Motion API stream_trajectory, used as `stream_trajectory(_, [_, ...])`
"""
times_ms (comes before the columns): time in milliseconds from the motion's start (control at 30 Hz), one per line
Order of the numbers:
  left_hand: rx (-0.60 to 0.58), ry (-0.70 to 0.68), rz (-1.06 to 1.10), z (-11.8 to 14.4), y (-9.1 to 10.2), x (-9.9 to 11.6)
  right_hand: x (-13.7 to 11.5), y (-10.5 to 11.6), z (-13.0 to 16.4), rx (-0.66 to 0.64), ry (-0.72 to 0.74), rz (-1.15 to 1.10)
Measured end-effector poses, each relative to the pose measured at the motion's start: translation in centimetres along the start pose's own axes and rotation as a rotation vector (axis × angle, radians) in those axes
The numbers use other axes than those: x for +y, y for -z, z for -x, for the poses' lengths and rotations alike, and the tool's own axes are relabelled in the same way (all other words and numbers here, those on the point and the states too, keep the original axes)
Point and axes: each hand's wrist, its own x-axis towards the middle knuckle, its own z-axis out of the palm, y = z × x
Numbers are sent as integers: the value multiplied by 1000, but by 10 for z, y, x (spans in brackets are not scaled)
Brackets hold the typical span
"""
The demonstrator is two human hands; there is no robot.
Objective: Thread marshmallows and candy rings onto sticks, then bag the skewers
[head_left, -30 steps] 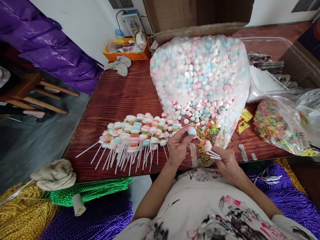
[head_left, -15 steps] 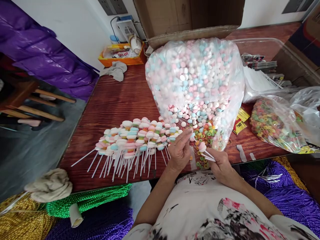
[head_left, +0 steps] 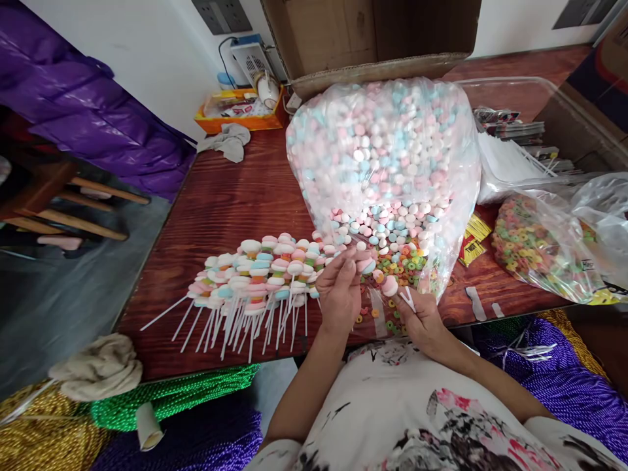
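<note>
Left fingers (head_left: 347, 267) pinch a marshmallow (head_left: 367, 265), right fingers (head_left: 411, 318) clamp white sticks (head_left: 408, 299), before the bag (head_left: 383, 147); left of it, surface (head_left: 240, 193) runs to its edge (head_left: 166, 226).

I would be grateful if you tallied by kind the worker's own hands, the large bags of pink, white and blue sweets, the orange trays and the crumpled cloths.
Hands: 2 (left hand, right hand)
Large sweets bag: 1
Orange tray: 1
Crumpled cloths: 2 (grey cloth, beige cloth)
Total: 6
</note>
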Motion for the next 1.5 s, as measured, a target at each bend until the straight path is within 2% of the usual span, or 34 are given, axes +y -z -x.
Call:
stream_trajectory(100, [36,69,57,-6,-3,0,0,-1,0,-13,3,19])
stream_trajectory(333, [-42,248,166,1,-7,-8,4,-8,0,40,11,-2])
stream_trajectory(567, [-177,332,88,-3,10,-1,2,4,-2,-12,57,95])
stream_trajectory(667, [-230,394,93,-3,14,1,3,11,-3,12,105,132])
stream_trajectory(833, [-146,361,184,3,5,-3,4,8,-2,-5,88,109])
stream_trajectory(1000, [-90,326,228,13,-2,-16,9,-3,4,53,29,-16])
stream_trajectory(1167, [-130,363,227,14,-3,-21,9,-1,6,29,61,11])
stream_trajectory(1367, [-233,496,191,8,-2,-6,3,20,1,42,201,190])
stream_trajectory(1500, [-225,410,126,16,-8,-4,-1,24,-1,44,173,161])
